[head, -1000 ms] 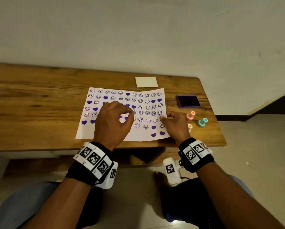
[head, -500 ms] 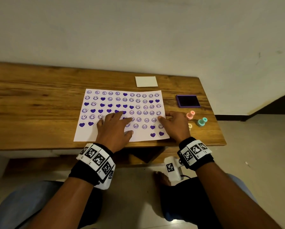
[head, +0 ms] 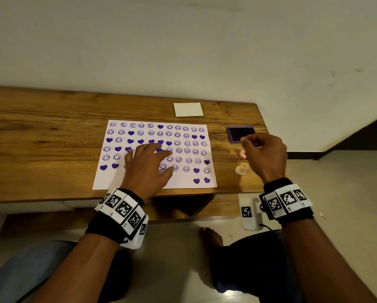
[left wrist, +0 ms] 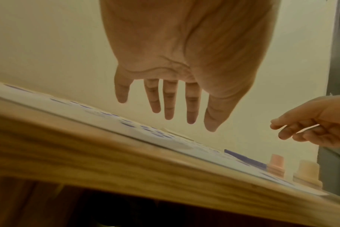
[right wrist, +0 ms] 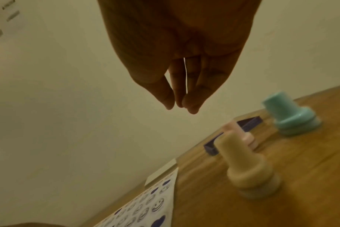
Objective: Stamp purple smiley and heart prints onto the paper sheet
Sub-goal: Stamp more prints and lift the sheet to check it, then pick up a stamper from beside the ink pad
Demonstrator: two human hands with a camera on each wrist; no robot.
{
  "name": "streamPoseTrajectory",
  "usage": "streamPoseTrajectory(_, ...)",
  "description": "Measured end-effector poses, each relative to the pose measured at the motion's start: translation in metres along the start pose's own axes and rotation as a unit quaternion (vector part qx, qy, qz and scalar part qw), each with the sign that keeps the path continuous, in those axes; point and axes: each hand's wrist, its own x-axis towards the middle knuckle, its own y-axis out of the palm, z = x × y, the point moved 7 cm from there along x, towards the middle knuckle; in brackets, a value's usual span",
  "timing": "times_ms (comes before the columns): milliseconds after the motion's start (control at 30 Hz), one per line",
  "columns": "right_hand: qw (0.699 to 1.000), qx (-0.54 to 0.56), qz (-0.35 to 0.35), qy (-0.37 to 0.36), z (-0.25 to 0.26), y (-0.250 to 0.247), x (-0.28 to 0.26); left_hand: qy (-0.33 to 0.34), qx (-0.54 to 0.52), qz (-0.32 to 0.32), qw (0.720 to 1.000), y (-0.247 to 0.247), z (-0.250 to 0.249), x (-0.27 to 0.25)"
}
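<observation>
The white paper sheet (head: 139, 182) lies on the wooden table (head: 41, 138), covered with rows of purple smileys and hearts. My left hand (head: 152, 159) is spread over its lower middle, fingers straight; in the left wrist view the left hand (left wrist: 165, 110) hangs just above the sheet. My right hand (head: 248, 143) is raised to the right of the paper, fingers loosely together, empty. Below it stand a pink stamp (head: 242, 153) and a cream stamp (head: 241, 169). A teal stamp (right wrist: 290, 113) shows only in the right wrist view. The purple ink pad (head: 241, 134) sits just beyond.
A small white card (head: 188, 109) lies behind the paper near the wall. The table's right edge runs close beside the stamps. A white marker-tagged device (head: 249, 212) hangs under the front edge, above my knees.
My right hand left the paper's right edge and rose to the right, over the stamps. My left hand uncurled and flattened over the sheet.
</observation>
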Motion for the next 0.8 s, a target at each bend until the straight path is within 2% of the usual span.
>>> streamPoseTrajectory(200, 0.999, -0.043, 0.007, 0.019, -0.023, -0.009, 0.014, 0.059, -0.094, -0.03, 0.993, 0.0, -0.022, 0.0)
streamPoseTrajectory(367, 0.997, -0.06, 0.014, 0.039, -0.034, -0.014, 0.022, 0.06, -0.209, -0.06, 0.974, -0.004, -0.031, 0.001)
streamPoseTrajectory(667, 0.992, -0.071, 0.098, 0.043, -0.034, 0.007, 0.021, 0.042, -0.203, -0.04, 0.978, 0.002, -0.037, 0.004)
streamPoseTrajectory(800, 0.988, -0.108, 0.106, 0.02, -0.025, 0.014, 0.018, 0.042, -0.205, -0.046, 0.977, 0.001, -0.034, 0.003)
